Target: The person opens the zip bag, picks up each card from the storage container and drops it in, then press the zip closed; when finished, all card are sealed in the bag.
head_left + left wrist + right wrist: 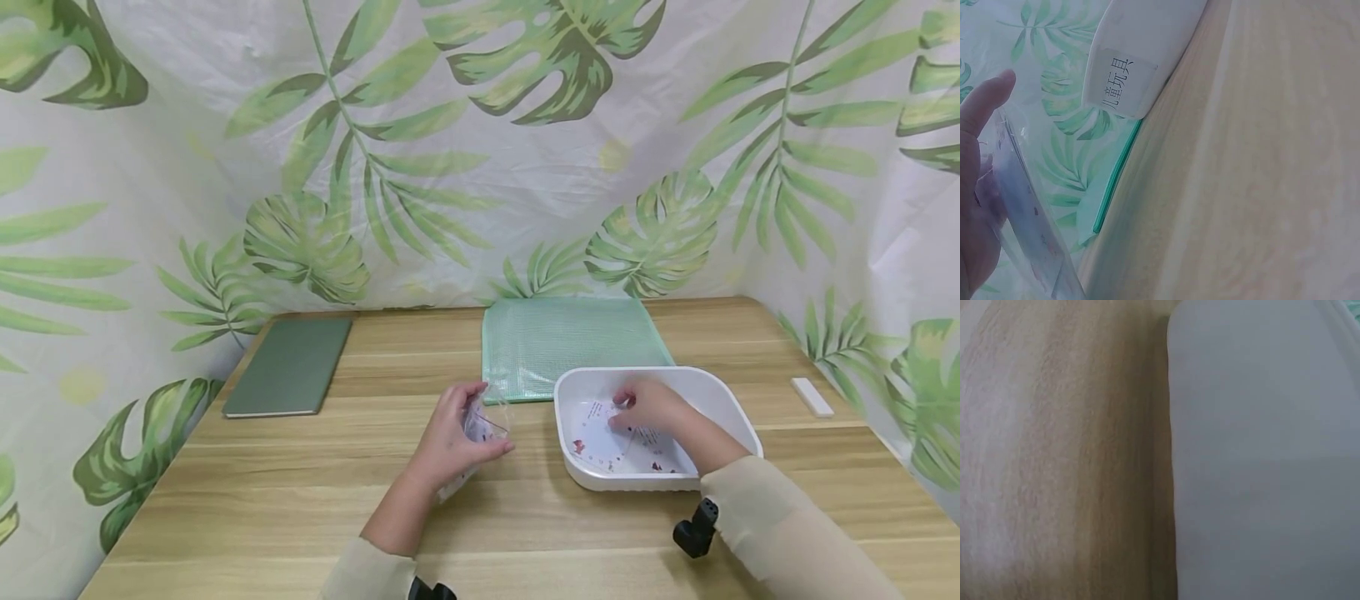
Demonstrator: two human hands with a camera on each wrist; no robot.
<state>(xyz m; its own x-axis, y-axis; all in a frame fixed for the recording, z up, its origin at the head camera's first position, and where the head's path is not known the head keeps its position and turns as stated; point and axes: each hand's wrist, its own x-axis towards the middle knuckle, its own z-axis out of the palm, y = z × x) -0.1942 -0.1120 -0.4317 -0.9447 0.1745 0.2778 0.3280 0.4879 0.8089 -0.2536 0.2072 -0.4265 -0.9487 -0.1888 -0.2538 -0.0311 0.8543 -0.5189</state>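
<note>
My left hand (453,437) holds a clear plastic bag (491,417) between thumb and fingers, above the table left of a white basin (566,450). Printed paper or cards show through the bag (1029,206) in the left wrist view, where the hand curves round its side. My right hand (652,408) reaches inside the basin, its fingertips over a white printed sheet (600,446) with small red figures and lines of text. I cannot tell if those fingers pinch the sheet. The right wrist view has only the basin's outer wall (1260,456) and wood.
Behind the basin lies a green mesh zip pouch (570,333). A dark green notebook (292,367) rests at the table's left edge, and a small white block (812,397) near the right edge. The basin's side carries a paper label (1124,81). Leaf-patterned cloth (420,150) surrounds the wooden table (300,500).
</note>
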